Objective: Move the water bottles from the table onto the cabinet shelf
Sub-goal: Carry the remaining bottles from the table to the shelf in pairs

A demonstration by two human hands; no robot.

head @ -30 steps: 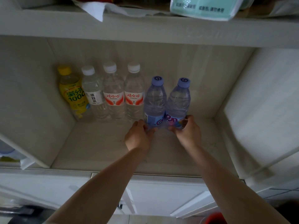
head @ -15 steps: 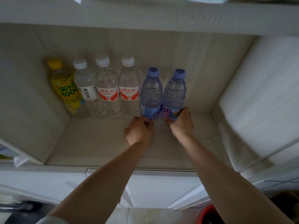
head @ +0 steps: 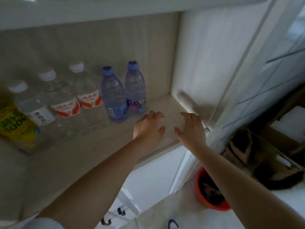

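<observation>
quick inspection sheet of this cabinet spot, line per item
surface: pale cabinet shelf, bare patch at its right end
job's things: two blue-cap bottles upright, side by side, at the right end of a row; three white-cap bottles to their left
clutter: yellow drink bottle at the far left of the row
grippers: left hand open, fingers loose, just right of the blue-cap bottles, holding nothing; right hand open over the shelf edge, holding nothing
cables: nothing seen
surroundings: white cabinet doors below, red bucket on the floor, dark boxes at right, blurred
</observation>
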